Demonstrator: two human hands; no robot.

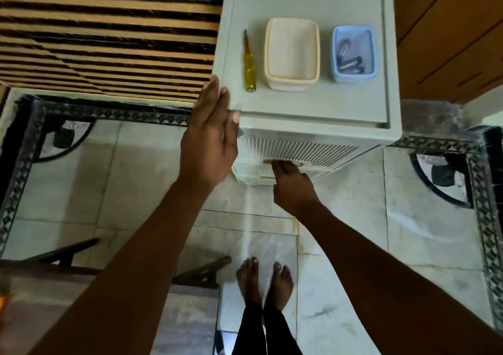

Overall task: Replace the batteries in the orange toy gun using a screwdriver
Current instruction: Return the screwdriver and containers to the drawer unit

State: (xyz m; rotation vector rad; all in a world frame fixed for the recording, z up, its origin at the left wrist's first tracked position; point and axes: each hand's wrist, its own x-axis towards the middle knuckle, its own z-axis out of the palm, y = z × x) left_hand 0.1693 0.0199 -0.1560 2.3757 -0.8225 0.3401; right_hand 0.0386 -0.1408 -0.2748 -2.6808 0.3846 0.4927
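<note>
Screwdriver with yellow handle flat on cabinet top, left of cream tub; blue tub further right, small items inside; left hand flat, fingers straight, against cabinet's left front corner; right hand curled on drawer handle; toy gun out of view.

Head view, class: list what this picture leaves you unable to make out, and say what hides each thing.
- Right hand: its fingertips vanish at the drawer handle, so its grip is unclear.
- Drawer contents: hidden behind the closed ribbed front.
- Items in the blue tub: too small and blurred to identify.
- Orange shape: cut off by the left edge.
- Left hand: flat against the cabinet corner; its palm faces away.
</note>
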